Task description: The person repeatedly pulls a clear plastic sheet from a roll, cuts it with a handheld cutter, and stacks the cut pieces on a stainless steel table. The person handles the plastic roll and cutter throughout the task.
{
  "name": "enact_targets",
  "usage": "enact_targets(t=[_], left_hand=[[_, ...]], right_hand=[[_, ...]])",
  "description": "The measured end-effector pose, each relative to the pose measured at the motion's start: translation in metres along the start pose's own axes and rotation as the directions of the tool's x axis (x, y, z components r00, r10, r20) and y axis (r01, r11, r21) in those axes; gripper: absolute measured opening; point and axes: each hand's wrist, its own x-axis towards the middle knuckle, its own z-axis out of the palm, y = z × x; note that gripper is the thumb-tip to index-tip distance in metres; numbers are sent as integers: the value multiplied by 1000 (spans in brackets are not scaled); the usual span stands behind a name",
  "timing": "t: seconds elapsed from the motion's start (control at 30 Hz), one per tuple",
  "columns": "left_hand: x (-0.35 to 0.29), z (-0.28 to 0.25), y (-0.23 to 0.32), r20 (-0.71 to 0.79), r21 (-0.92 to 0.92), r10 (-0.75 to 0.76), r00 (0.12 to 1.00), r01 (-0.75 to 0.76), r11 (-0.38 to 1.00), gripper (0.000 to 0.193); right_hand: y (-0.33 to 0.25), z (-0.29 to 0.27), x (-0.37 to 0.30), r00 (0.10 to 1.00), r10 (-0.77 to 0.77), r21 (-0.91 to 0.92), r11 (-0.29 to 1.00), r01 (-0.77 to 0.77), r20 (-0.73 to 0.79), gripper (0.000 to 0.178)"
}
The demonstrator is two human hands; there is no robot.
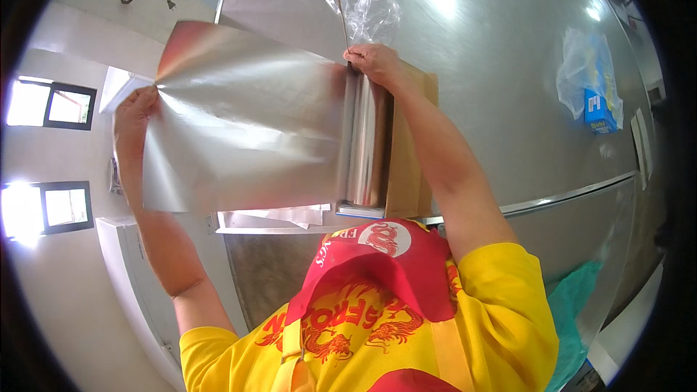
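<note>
My left hand (138,104) is closed in a pinch on the outer edge of a wide sheet of aluminium foil (247,131), which creases outward from my fingers. The sheet stretches across to a foil roll (369,145) lying in an open cardboard box (412,152) on the metal table. At the far end of the roll, my right hand (374,65) is closed. A thin brown strip (337,0) runs from its fingertips to the top of the picture. Whether those fingers also press the foil or the box cannot be made out.
Crumpled clear plastic (370,11) lies beyond my right hand on the metal table (494,65). Farther right sits a blue box (599,111) partly in a clear bag (577,72). A green plastic bag (573,312) hangs at the lower right. White papers (279,216) lie below the foil.
</note>
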Motion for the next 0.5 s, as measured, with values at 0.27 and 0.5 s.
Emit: enact_targets(t=[0.27,0.5], left_hand=[[21,-25,-309,-224,423,-241,944,317,849,19],[-11,28,-362,-474,464,-370,799,584,666,21]], right_hand=[[-5,3,3,999,37,41,998,-38,40,31],[5,-1,2,1000,-14,-18,1000,14,7,29]])
